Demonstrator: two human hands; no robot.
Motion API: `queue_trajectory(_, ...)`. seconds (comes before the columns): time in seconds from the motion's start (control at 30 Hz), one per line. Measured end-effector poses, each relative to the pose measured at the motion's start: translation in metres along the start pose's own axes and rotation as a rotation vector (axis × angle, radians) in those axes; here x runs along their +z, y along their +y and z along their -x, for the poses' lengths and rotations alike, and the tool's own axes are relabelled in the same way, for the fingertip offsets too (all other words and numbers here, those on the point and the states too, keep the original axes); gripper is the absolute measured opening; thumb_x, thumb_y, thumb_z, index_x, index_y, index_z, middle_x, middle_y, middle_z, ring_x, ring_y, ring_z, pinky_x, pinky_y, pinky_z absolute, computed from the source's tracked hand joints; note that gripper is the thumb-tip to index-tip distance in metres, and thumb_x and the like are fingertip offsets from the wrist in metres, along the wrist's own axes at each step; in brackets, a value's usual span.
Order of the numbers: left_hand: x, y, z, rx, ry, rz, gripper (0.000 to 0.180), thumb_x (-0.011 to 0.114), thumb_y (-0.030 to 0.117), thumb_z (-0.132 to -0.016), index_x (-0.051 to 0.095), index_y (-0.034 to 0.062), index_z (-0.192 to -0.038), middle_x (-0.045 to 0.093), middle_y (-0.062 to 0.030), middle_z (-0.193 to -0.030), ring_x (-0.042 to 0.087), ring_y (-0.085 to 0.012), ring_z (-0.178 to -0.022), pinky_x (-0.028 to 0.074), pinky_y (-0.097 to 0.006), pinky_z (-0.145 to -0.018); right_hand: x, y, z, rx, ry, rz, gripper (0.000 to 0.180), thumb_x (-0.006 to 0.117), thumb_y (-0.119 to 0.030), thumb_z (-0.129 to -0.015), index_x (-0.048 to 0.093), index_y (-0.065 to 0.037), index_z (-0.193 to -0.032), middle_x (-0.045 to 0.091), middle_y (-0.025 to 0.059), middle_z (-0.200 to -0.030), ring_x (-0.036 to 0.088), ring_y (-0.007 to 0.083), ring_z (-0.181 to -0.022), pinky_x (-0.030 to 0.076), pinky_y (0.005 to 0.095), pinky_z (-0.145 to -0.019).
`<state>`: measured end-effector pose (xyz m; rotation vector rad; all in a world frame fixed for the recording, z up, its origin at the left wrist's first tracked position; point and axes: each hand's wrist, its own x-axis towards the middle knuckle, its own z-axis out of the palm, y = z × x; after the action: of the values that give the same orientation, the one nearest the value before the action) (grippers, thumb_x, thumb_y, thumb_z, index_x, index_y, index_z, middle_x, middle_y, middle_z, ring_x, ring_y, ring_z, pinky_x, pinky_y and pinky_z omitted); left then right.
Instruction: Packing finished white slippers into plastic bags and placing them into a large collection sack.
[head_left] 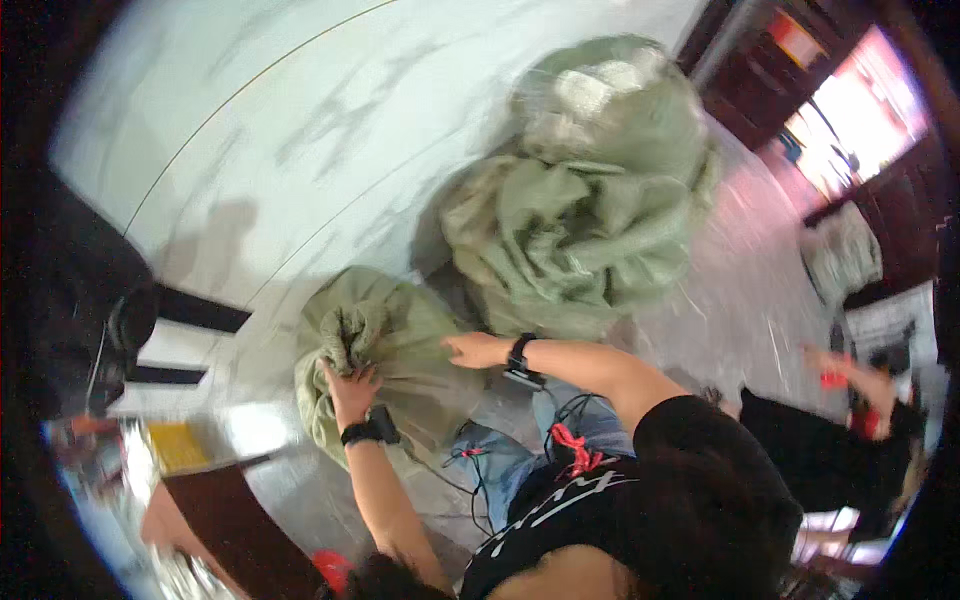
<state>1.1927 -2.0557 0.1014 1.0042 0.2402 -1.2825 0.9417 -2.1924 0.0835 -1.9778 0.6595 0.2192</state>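
Note:
A green cloth sack (420, 325) stands on the floor in front of me, its top bunched into a twisted neck. My left hand (352, 393) rests against the near side of that neck with its fingers spread. Above the sack's right side is my right hand (478, 350), fingers reaching left and slightly blurred; nothing shows in it, and whether it touches the cloth I cannot tell. Dark bands are on both wrists. Just beyond stands a bigger green sack (600, 225) with a crumpled top, and behind it another green sack (650, 115) with clear plastic and whitish contents.
A pale marbled wall (300, 130) rises along the far left side. Black furniture or equipment (110, 320) juts in at the left, above a brown box (230, 520). Another person's arm (860, 380) shows at the right, near a pale bag (843, 255). A bright doorway (865, 115) opens at the upper right.

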Motion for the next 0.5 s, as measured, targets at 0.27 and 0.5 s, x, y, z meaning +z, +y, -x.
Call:
queue_trajectory(0.27, -0.057, -0.042, -0.012, 0.002, -0.36, -0.578, 0.062, 0.043, 0.037, -0.084, 0.011, 0.0142, -0.133, 0.018, -0.0132, -0.136, 0.027, -0.031, -0.12, 0.022, -0.043, -0.099, -0.085, 0.063, 0.176, 0.267, 1.016, 0.487, 0.053, 0.057, -0.014, -0.072, 0.038, -0.009, -0.122, 0.031, 0.0169, -0.129, 0.035, 0.0335, -0.115, 0.03, 0.0441, -0.094)
queue_trajectory(0.5, -0.073, -0.061, -0.005, -0.386, -0.463, 0.556, 0.066, 0.041, 0.044, -0.084, 0.01, 0.0149, -0.134, 0.019, -0.016, -0.135, 0.029, -0.0401, -0.115, 0.024, -0.046, -0.096, -0.134, 0.161, 0.179, 0.758, 0.742, 0.986, 0.04, 0.047, -0.006, -0.079, 0.043, -0.007, -0.118, 0.02, 0.0131, -0.137, 0.021, 0.0305, -0.125, 0.018, 0.0498, -0.1)
